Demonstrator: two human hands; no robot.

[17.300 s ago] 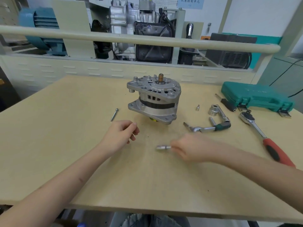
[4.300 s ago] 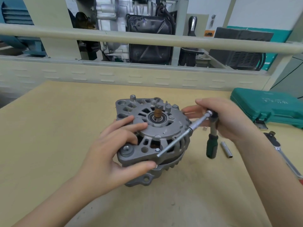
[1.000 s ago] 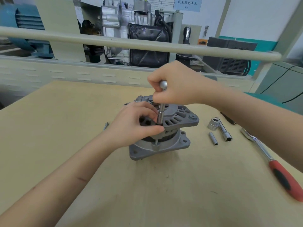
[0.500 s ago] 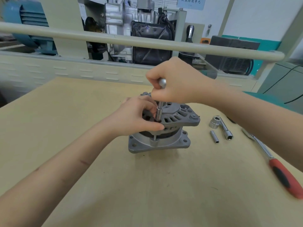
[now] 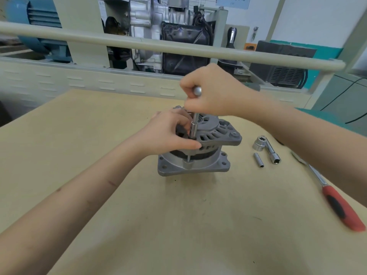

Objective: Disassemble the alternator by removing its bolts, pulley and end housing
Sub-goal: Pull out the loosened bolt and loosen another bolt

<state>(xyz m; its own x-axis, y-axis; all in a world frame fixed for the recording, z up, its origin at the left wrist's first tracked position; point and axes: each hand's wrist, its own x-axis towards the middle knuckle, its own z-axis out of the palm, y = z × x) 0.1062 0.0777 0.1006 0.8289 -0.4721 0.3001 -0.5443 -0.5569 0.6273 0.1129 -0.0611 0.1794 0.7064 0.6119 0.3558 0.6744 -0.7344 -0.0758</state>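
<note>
My right hand (image 5: 216,92) gripping an upright socket driver (image 5: 194,127), my left hand (image 5: 168,133) clasping the alternator (image 5: 210,149) beneath, loose sockets (image 5: 258,159) right of my fingers

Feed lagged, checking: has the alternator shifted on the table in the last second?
No. The alternator stands where it did, left of the loose sockets.

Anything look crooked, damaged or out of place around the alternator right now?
Nothing stands out. The alternator sits flat on the table, the left hand grips its upper housing, and the right hand holds the socket driver upright on a bolt. Loose sockets and a ratchet lie to the right.
</note>
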